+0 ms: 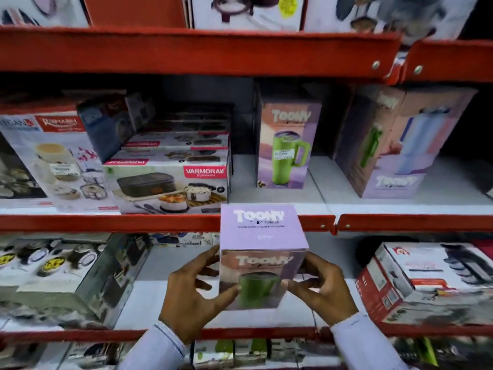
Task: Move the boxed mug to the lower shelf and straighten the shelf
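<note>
Clamped between your left hand point(192, 297) and right hand point(324, 288), the boxed mug point(262, 259) stands upright over the lower shelf point(160, 276), one palm on each side.

Hidden, cropped and illegible regions of the shelf view.
The boxed mug point(262, 256) conceals its own base and part of the red shelf edge point(106, 222) behind it; small print beneath its lid logo is unreadable. Boxes along the top edge point(245, 12) are cut off by the frame. Both sleeves run out at the bottom edge. Lower-left boxes point(53, 265) are too blurred to identify.
</note>
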### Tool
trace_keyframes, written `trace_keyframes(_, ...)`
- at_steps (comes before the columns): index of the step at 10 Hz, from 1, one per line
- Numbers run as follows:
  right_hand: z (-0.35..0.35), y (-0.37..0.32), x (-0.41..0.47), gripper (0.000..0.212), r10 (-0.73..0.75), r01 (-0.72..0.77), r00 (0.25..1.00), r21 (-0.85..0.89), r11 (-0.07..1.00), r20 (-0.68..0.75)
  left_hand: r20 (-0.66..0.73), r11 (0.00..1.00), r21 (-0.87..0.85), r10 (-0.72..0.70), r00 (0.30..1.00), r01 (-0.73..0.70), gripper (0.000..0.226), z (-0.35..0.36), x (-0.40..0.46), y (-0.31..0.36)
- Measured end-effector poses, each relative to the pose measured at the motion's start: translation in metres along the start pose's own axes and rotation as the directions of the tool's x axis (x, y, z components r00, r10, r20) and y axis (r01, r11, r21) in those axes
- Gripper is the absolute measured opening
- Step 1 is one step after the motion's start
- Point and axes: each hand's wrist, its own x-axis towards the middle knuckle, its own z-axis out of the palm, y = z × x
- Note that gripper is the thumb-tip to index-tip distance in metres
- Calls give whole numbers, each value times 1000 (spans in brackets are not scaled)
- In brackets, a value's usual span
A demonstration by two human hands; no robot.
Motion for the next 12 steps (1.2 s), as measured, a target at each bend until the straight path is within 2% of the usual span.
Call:
trace_keyframes(2, -51, -80, 24, 40, -281, 290, 950, 51, 956, -134, -193, 968, -40, 236, 952, -248, 67, -15, 42, 92)
trace_keyframes(3, -68, -96, 50, 38, -334, 347, 920, 28, 938, -206, -213, 954, -48, 281, 936, -297, 64, -9, 72, 121)
trace_keyframes(4, -77, -98, 78, 42, -335, 346, 911, 4, 938, -241, -215, 953, -52, 280, 935, -297, 65, 2, 98, 134)
trace_keyframes(6, -80, -83, 126, 45, -271, 272, 930, -32, 962, -247, -152, 977, -110, 163, 975, -181, 80, 23, 141, 126)
trace_keyframes(7, -77, -73, 137, 42, -225, 221, 945, -44, 974, -238, -105, 987, -121, 97, 990, -109, 78, 33, 151, 116)
trace_keyframes(8, -74, -66, 140, 40, -180, 172, 958, -53, 984, -222, -79, 993, -84, 75, 994, -82, 57, 43, 154, 108)
trace_keyframes(9, -73, -61, 141, 43, -146, 138, 961, -49, 989, -235, -89, 994, -73, 71, 994, -77, 48, 46, 155, 108)
trace_keyframes(11, -71, -62, 142, 44, -107, 96, 965, -60, 994, -241, -81, 994, -62, 87, 993, -92, 50, 45, 155, 110)
trace_keyframes(12, -67, -68, 134, 50, -111, 78, 958, -133, 988, -264, -94, 996, -25, 88, 992, -91, 66, 43, 152, 109)
